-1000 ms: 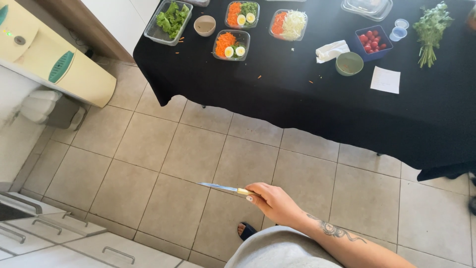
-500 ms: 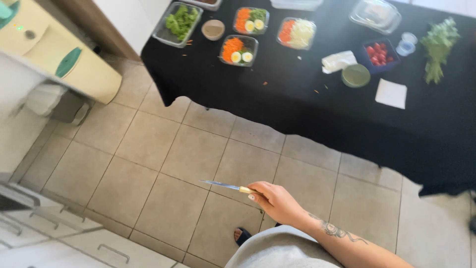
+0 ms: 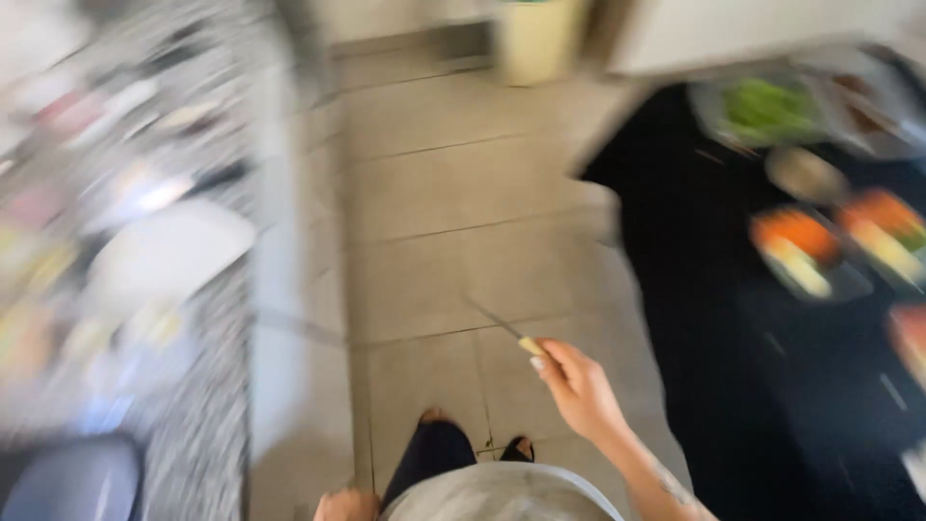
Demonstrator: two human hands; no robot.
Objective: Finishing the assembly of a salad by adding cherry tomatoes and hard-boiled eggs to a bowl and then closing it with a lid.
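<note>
Head view blurs badly: my right hand [image 3: 579, 391] grips a knife [image 3: 506, 328] by its handle, blade out over the tiled floor [image 3: 444, 193]; walking blind risks a cut.

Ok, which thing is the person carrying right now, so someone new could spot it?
Start at the beige tiled floor between the speckled counter and the black-covered table. Over it, the right hand has its grip on a slim knife with a pale yellow handle. It is the only thing held up over the floor.
</note>
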